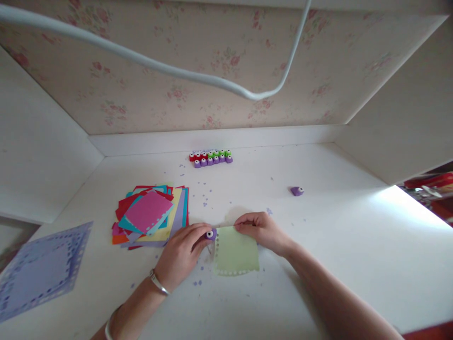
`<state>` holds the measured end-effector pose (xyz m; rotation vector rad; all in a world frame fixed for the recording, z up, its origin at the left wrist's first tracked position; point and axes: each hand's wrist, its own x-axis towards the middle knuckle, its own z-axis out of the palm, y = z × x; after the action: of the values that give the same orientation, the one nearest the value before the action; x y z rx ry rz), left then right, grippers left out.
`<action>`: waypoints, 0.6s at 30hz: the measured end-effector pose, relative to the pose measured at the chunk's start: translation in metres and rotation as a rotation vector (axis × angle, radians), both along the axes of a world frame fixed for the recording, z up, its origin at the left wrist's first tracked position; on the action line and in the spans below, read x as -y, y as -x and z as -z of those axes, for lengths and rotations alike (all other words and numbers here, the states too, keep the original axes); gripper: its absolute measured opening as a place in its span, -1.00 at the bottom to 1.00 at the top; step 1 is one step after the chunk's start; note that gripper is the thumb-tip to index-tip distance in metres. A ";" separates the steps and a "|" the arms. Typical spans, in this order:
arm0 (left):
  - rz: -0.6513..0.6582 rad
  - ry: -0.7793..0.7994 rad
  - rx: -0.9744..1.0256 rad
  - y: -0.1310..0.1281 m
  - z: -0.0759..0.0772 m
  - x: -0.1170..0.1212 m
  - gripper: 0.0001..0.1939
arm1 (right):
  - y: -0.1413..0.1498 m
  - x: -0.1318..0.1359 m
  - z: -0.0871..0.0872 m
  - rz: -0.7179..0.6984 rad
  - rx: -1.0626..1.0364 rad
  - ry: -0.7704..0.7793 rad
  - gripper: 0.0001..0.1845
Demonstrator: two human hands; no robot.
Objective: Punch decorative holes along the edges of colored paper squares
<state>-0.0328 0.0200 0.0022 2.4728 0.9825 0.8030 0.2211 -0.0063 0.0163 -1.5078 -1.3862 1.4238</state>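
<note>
My left hand point(184, 252) is closed around a small purple craft punch point(211, 234) with a white button on it. The punch sits at the upper left corner of a pale green paper square point(237, 252). Punched holes run down the paper's left side and along its bottom edge. At the top edge, my right hand point(264, 231) pinches the paper between thumb and fingers. Whether the paper lies inside the punch's slot is too small to tell.
A pile of coloured paper point(148, 212) lies left of my hands, with punched lilac sheets point(35, 274) farther left. Rows of red, green and purple punches point(210, 159) stand near the wall. One purple punch point(297, 191) lies right. Tiny lilac cut-outs dot the white table point(354, 245).
</note>
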 end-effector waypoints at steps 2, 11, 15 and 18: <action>-0.009 -0.002 0.005 0.000 0.000 0.000 -0.77 | 0.000 0.000 0.000 -0.007 -0.013 -0.003 -0.82; -0.005 -0.003 0.016 -0.001 -0.002 0.000 -0.78 | 0.000 -0.001 0.000 0.032 0.017 -0.009 -0.81; 0.001 -0.005 0.015 0.000 -0.001 -0.001 -0.78 | 0.000 -0.001 0.001 0.049 0.017 0.009 -0.80; 0.011 -0.012 0.013 0.000 0.001 -0.001 -0.78 | 0.000 -0.001 0.002 0.059 0.013 0.026 -0.80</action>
<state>-0.0330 0.0211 0.0010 2.4782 0.9620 0.8225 0.2215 -0.0053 0.0143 -1.5646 -1.3247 1.4036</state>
